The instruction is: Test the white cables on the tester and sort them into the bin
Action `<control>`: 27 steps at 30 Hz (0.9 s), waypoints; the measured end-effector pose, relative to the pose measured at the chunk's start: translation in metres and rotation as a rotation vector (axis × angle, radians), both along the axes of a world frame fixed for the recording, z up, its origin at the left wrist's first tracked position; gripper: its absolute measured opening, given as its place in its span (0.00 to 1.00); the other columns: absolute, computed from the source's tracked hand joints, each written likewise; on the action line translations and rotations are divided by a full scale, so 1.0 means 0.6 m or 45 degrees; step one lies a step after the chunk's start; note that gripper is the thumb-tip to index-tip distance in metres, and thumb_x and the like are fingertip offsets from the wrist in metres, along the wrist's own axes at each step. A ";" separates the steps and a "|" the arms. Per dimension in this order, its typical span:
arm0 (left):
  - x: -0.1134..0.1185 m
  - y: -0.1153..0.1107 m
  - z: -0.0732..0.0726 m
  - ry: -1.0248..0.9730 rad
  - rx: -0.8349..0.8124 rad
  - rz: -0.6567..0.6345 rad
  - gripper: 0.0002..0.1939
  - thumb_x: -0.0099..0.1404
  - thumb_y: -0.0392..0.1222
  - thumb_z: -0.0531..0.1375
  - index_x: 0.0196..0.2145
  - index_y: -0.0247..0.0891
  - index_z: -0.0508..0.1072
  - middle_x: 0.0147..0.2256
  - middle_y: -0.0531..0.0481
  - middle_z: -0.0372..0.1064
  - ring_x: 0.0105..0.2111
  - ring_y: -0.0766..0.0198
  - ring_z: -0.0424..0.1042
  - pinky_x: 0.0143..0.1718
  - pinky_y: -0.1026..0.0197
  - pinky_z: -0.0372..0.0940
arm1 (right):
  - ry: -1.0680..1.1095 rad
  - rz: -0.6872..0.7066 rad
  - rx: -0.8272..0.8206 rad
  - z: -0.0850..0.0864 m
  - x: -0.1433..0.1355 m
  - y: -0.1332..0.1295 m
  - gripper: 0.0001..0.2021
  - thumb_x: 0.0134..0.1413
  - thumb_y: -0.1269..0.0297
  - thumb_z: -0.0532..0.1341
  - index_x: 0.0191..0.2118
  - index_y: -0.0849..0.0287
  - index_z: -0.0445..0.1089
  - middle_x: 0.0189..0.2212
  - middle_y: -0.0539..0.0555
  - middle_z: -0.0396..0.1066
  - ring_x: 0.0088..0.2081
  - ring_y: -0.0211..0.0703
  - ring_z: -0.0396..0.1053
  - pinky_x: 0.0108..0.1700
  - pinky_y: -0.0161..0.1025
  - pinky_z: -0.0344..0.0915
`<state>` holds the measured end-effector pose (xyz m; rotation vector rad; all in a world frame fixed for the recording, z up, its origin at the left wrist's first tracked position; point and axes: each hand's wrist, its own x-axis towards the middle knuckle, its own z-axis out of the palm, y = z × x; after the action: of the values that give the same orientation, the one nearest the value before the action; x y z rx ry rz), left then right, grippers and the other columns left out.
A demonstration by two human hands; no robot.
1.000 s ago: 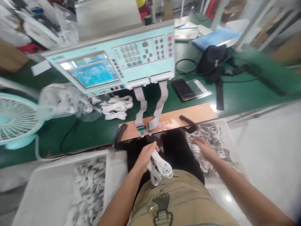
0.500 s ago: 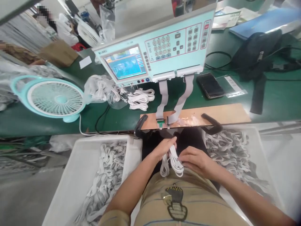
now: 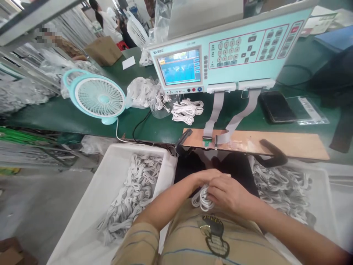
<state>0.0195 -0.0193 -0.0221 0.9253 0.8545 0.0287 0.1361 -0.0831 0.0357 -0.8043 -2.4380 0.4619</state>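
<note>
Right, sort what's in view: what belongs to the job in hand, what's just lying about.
Likely the job's:
held white cable bundle
tester, ribbon cables
left bin and right bin, both holding cables

Probably just lying about:
smartphone
turquoise fan
cardboard box

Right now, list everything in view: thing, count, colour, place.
Table: one, green, centre
Instrument: one, turquoise, on table
Ribbon cables: two, grey, below instrument
Board: one, brown, near edge
Clamps: two, black, on board
Fans: two, turquoise, white, left
Phone: one, black, right
Bins: two, white, beside lap
Cable bundles: uncountable, white, bins, table, hands
Boxes: at least two, brown, left
Bag: one, black, far right
Other people: at least two, back left
Left hand, right hand: one each, bare, gripping one bundle
</note>
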 end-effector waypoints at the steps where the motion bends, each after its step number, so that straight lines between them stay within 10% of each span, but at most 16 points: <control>1: 0.001 0.000 -0.005 -0.015 0.016 0.020 0.16 0.49 0.50 0.63 0.18 0.33 0.69 0.17 0.55 0.60 0.21 0.68 0.58 0.27 0.62 0.58 | -0.001 -0.041 0.011 -0.001 -0.003 0.002 0.10 0.60 0.68 0.52 0.30 0.61 0.67 0.28 0.55 0.66 0.30 0.43 0.63 0.33 0.40 0.60; 7: -0.007 -0.004 0.000 -0.065 0.210 0.224 0.15 0.56 0.47 0.57 0.19 0.35 0.66 0.20 0.53 0.61 0.23 0.67 0.60 0.27 0.63 0.57 | 0.466 -0.386 -0.292 -0.016 0.000 0.021 0.06 0.56 0.69 0.53 0.29 0.59 0.63 0.23 0.51 0.64 0.26 0.39 0.61 0.29 0.35 0.57; 13: -0.043 -0.009 0.056 0.136 0.906 0.652 0.17 0.62 0.49 0.50 0.29 0.35 0.71 0.28 0.51 0.67 0.31 0.65 0.65 0.35 0.65 0.59 | 0.802 -0.703 -0.644 -0.051 0.013 0.040 0.09 0.55 0.64 0.55 0.25 0.59 0.61 0.20 0.48 0.60 0.23 0.37 0.57 0.27 0.32 0.55; 27: -0.050 0.025 0.075 0.011 0.320 0.777 0.17 0.49 0.52 0.63 0.23 0.33 0.70 0.11 0.60 0.53 0.10 0.76 0.49 0.12 0.69 0.42 | 1.040 -0.876 -0.940 -0.064 -0.004 0.089 0.12 0.49 0.55 0.60 0.27 0.61 0.68 0.22 0.50 0.65 0.24 0.39 0.60 0.27 0.34 0.58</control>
<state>-0.0107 -0.0043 0.0226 0.8656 1.1322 0.6724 0.1338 -0.0299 -0.0030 -1.3304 -1.1198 1.1455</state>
